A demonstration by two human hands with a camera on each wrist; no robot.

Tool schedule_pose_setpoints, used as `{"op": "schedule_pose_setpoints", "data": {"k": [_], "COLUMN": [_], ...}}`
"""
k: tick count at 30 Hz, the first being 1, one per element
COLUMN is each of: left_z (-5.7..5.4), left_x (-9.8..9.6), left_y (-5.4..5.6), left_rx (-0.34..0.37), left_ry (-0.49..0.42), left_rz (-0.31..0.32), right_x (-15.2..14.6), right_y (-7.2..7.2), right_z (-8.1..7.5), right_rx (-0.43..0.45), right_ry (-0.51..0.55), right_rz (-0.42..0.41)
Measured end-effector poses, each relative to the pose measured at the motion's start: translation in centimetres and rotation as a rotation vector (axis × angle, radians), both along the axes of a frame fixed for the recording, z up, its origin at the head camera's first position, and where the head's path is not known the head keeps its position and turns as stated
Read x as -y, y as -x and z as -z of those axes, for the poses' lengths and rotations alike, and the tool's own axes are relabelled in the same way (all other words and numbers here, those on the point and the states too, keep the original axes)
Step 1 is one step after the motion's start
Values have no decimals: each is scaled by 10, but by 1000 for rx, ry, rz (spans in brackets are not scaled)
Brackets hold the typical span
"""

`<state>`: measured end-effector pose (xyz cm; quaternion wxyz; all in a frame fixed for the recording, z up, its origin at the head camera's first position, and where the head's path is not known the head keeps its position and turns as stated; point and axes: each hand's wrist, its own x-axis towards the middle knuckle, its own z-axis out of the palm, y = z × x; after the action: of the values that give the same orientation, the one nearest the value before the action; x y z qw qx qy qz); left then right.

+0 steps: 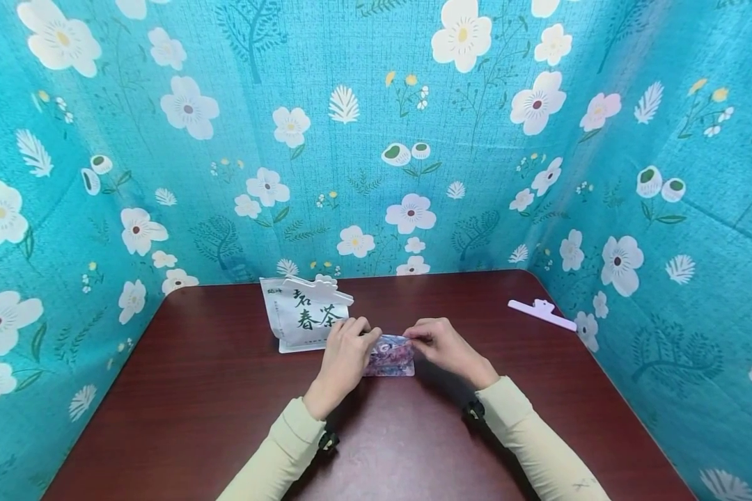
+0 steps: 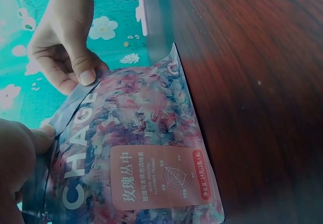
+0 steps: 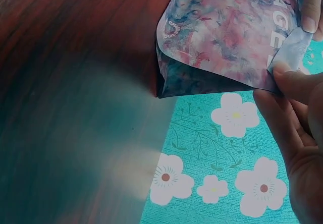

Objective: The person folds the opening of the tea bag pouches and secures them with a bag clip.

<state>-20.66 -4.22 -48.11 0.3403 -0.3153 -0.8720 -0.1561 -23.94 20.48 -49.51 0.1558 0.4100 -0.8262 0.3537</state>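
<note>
A pink and blue patterned tea bag pouch [image 1: 393, 358] stands on the table between my two hands. Its printed front [image 2: 136, 118] shows in the left wrist view, with white lettering and a pink label. The top edge is folded over in a strip. My left hand [image 1: 345, 355] pinches one end of that fold, its fingertips partly out of sight. At the opposite top corner, my right hand [image 1: 448, 346] pinches the fold between thumb and fingers. The pouch's gusseted side [image 3: 197, 77] appears in the right wrist view.
Behind my left hand stands a white tea bag [image 1: 288, 323] with dark characters, a white sealing clip [image 1: 316, 288] across its top. A pink-white clip [image 1: 542, 314] lies at the table's right edge. Blue floral cloth [image 1: 363, 174] encloses the dark red table [image 1: 213, 390].
</note>
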Motion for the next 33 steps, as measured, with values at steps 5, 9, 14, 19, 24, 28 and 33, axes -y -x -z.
{"op": "schedule_pose_setpoints", "data": {"k": [5,9,14,19,24,28,33], "left_z": [0,1,1,1,1,2,3], "left_x": [0,0,0,-1,-1,0,0], "left_y": [0,1,1,1,2,2,2], "left_rx": [5,6,1,8,-8,0,-7], "left_ry": [5,7,28,43,29,23,1], "left_rz": [-5,-4,-13,-23,-19,-19,-10], "right_x": [0,2,7,13,17,20,22], "right_y": [-1,-3,-4,-2,2,1,-1], "right_z": [0,-2,-2,-2,-4,-5,-5], "right_rx": [25,100,124,59,-32,-25,17], "right_ry": [-7,-4,29,29,13,8,43], "right_rz": [24,45,19,19,27,46,53]}}
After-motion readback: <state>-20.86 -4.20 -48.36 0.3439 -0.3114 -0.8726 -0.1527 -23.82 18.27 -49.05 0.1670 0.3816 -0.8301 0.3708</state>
